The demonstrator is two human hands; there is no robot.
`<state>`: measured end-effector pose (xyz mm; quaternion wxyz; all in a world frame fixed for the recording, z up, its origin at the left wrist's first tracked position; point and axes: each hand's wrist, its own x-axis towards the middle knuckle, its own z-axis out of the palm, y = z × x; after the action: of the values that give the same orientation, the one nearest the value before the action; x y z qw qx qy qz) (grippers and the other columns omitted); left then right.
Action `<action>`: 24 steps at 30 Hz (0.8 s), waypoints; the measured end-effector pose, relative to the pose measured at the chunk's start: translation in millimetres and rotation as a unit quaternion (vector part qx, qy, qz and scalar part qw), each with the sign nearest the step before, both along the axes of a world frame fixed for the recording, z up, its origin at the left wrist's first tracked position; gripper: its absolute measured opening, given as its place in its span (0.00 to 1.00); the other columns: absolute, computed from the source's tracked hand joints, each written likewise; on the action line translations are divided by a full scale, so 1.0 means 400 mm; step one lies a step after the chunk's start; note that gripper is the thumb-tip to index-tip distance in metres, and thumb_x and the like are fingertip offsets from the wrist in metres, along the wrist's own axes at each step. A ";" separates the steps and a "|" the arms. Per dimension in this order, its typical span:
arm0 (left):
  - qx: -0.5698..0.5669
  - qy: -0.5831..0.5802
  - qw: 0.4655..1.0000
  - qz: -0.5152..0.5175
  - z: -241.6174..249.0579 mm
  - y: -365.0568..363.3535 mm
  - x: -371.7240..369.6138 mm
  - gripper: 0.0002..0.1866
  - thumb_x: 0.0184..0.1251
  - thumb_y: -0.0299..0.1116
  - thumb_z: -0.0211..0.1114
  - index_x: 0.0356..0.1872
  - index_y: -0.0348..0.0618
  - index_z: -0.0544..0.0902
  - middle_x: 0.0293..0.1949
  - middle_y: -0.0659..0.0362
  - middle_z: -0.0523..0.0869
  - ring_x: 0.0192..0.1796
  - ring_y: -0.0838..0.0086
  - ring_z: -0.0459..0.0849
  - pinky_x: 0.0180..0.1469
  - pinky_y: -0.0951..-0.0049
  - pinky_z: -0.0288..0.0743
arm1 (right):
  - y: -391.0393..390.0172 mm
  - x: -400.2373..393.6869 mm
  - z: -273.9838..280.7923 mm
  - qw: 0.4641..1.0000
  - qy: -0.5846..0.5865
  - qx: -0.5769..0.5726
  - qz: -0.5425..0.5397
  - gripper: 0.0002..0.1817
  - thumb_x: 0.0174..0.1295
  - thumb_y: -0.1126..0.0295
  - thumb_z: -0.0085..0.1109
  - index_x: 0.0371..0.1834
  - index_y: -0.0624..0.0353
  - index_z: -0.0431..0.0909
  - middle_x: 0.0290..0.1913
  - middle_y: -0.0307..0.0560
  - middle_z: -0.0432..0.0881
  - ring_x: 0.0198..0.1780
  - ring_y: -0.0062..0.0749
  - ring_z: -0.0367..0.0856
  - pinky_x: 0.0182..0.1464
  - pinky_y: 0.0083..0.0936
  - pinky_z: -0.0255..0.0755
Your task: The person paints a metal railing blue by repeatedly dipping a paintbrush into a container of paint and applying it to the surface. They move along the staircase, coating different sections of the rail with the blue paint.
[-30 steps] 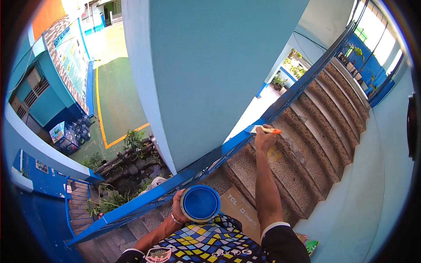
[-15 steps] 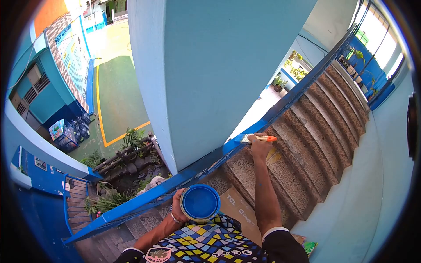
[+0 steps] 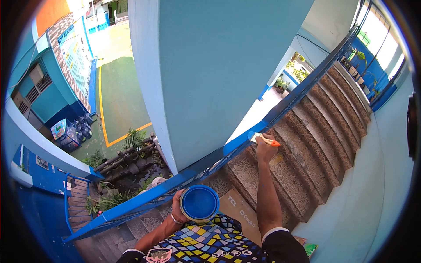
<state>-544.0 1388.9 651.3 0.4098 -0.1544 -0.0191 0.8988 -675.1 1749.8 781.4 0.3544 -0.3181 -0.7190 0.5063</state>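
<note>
My left hand (image 3: 177, 206) is closed around the side of a round paint can (image 3: 200, 202) filled with blue paint, held close to my chest. My right hand (image 3: 265, 150) grips a paintbrush (image 3: 272, 143) with an orange-tipped handle. The brush's bristle end, with its pale metal band, is at the blue stair railing (image 3: 237, 149); whether the bristles press on it is hard to tell. Blue covers the railing's top, which slopes up from lower left to upper right.
Patterned stone steps (image 3: 302, 153) climb to the right beside a light wall (image 3: 372, 184). A flattened TCL cardboard box (image 3: 239, 212) lies on the steps below my right arm. A broad light-blue pillar (image 3: 219, 74) stands behind the railing, with a planted pond (image 3: 140, 173) below.
My right hand and the paintbrush have shifted slightly right and down along the railing. The paint can in my left hand stays almost in place.
</note>
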 end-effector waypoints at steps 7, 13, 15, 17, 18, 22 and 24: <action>0.034 0.018 0.999 0.015 -0.014 0.020 -0.001 0.27 0.75 0.51 0.60 0.59 0.37 0.88 0.57 0.45 0.92 0.56 0.52 0.91 0.62 0.45 0.85 | 0.053 0.008 0.005 0.997 -0.017 -0.051 0.049 0.14 0.53 0.77 0.72 0.43 0.70 0.87 0.38 0.50 0.91 0.36 0.34 0.90 0.44 0.30 0.84; -0.165 0.069 0.983 0.044 0.092 0.034 0.014 0.26 0.76 0.50 0.60 0.58 0.37 0.88 0.56 0.45 0.92 0.55 0.53 0.92 0.62 0.45 0.85 | 0.177 -0.061 0.007 0.969 -0.021 0.247 0.001 0.12 0.65 0.75 0.73 0.51 0.64 0.89 0.49 0.51 0.92 0.49 0.44 0.92 0.52 0.36 0.86; -0.174 0.071 0.981 0.049 0.070 0.036 0.024 0.26 0.76 0.50 0.60 0.59 0.37 0.88 0.57 0.45 0.92 0.56 0.52 0.91 0.63 0.44 0.85 | 0.188 -0.070 0.013 0.946 -0.022 0.320 0.056 0.12 0.67 0.75 0.72 0.52 0.62 0.89 0.50 0.50 0.92 0.51 0.43 0.91 0.51 0.35 0.86; -0.165 0.073 0.982 0.049 0.063 0.041 0.033 0.27 0.76 0.50 0.60 0.60 0.37 0.87 0.58 0.45 0.92 0.57 0.51 0.91 0.64 0.44 0.84 | 0.200 -0.073 0.006 0.901 -0.050 0.422 0.088 0.12 0.65 0.76 0.72 0.51 0.60 0.89 0.49 0.49 0.91 0.53 0.45 0.88 0.55 0.39 0.84; -0.157 0.075 0.984 0.047 0.066 0.045 0.034 0.27 0.76 0.50 0.60 0.60 0.37 0.87 0.58 0.45 0.91 0.58 0.51 0.90 0.64 0.43 0.84 | 0.209 -0.079 -0.001 0.883 -0.037 0.455 0.104 0.13 0.64 0.76 0.73 0.51 0.59 0.90 0.49 0.48 0.91 0.54 0.45 0.87 0.56 0.40 0.83; -0.020 0.033 0.999 0.033 0.094 0.057 0.042 0.29 0.76 0.51 0.61 0.63 0.36 0.85 0.60 0.44 0.90 0.60 0.49 0.90 0.65 0.41 0.82 | 0.211 -0.088 -0.030 0.853 -0.039 0.494 0.164 0.14 0.62 0.76 0.73 0.51 0.58 0.90 0.49 0.47 0.91 0.54 0.47 0.85 0.59 0.42 0.80; 0.011 0.027 0.999 0.038 0.108 0.065 0.043 0.31 0.75 0.51 0.61 0.66 0.34 0.83 0.61 0.43 0.90 0.61 0.49 0.89 0.66 0.40 0.82 | 0.183 -0.076 -0.029 0.859 -0.056 0.476 0.181 0.13 0.63 0.76 0.73 0.50 0.58 0.90 0.49 0.47 0.91 0.54 0.47 0.85 0.59 0.41 0.80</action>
<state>-526.6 1415.1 694.5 0.3776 -0.1242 -0.0239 0.9173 -705.5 1823.1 769.9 0.3237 -0.0026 -0.9360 0.1384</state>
